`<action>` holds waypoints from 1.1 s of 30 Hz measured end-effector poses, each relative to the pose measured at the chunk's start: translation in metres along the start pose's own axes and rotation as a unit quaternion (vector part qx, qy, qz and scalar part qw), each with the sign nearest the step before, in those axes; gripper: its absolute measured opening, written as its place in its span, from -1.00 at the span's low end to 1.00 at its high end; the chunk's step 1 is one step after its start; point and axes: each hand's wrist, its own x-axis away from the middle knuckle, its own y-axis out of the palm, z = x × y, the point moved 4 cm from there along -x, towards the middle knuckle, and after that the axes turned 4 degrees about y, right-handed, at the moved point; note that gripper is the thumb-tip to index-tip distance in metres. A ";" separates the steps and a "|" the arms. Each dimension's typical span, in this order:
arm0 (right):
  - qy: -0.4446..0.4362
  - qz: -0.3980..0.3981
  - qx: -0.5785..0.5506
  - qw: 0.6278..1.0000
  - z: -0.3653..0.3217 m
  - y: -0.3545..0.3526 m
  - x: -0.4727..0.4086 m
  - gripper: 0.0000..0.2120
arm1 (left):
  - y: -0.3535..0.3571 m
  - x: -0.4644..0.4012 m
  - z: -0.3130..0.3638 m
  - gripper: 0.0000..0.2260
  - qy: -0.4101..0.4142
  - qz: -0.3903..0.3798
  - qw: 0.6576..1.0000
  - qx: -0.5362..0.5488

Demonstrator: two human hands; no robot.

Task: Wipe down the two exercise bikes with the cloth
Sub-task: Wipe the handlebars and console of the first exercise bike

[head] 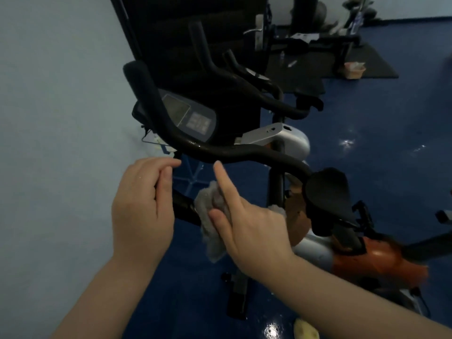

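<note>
The scene is viewed from head height, forward and steeply downward, close over the handlebar [234,152], floor [367,143] beyond.

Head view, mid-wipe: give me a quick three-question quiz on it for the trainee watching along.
1. True or false: the grey cloth is in the left hand.
2. Which part sits just above both hands? A) the saddle B) the curved handlebar C) the orange flywheel cover
3. Fill in: the console screen sits ____ the handlebar loop, nearer the wall.

Key
1. False: the right hand presses the cloth against a dark bar; the left hand is curled beside it and touches no cloth.
2. B
3. Behind
</note>
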 end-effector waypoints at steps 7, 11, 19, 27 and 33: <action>-0.054 -0.070 0.030 0.996 -0.018 -0.001 -0.011 -0.51 | -0.001 0.003 -0.001 -0.75 -0.127 0.013 0.984 0.123; -0.081 -0.132 0.020 0.988 -0.054 0.022 -0.035 -0.49 | -0.002 0.004 -0.001 -0.72 -0.163 0.000 0.969 0.186; 0.005 -0.171 -0.016 0.985 -0.013 0.018 -0.026 -0.46 | 0.001 0.017 0.006 -0.52 -0.210 0.011 0.936 0.283; -0.129 -0.155 -0.278 0.939 -0.053 0.007 -0.041 -0.67 | -0.015 0.038 0.002 -0.46 -0.282 0.099 0.904 0.305; -0.197 -0.223 -0.245 0.923 -0.082 0.005 -0.082 -0.75 | -0.020 0.044 0.002 -0.50 -0.280 0.102 0.894 0.335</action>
